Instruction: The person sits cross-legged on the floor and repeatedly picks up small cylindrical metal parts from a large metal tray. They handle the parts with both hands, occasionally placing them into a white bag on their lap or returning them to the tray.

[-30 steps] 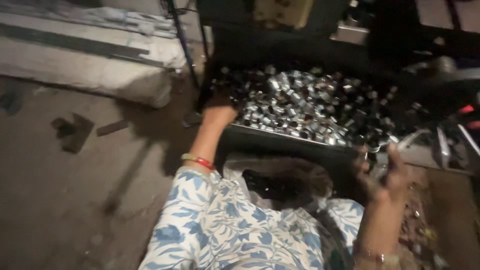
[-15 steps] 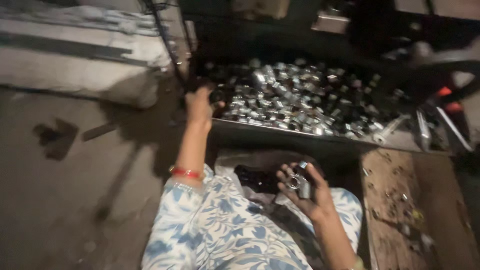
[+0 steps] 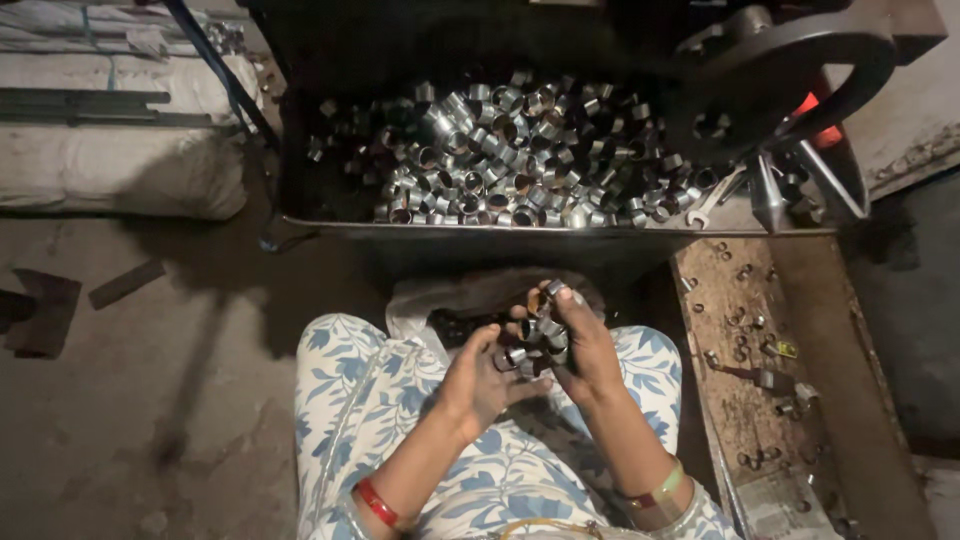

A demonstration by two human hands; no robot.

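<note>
Both hands meet above my lap, over blue-and-white floral trousers (image 3: 350, 400). My right hand (image 3: 585, 345) grips a cluster of short shiny metal rings (image 3: 535, 335). My left hand (image 3: 480, 380) presses against the same cluster from the left, its fingers curled round the rings. A red bangle sits on the left wrist and a green-and-red one on the right wrist. Ahead of my knees stands a dark metal tray (image 3: 330, 225) heaped with several more such rings (image 3: 510, 150).
A sack opening (image 3: 470, 300) lies between my knees and the tray. A spanner (image 3: 715, 195) rests at the tray's right end under a black machine handwheel (image 3: 790, 70). A rusty board (image 3: 750, 350) with scattered rings runs along the right. White sacks (image 3: 110, 160) lie at left.
My left hand has come back from the tray edge to my lap and joined the right hand on the rings. The camera has tilted, showing more of the tray and handwheel.
</note>
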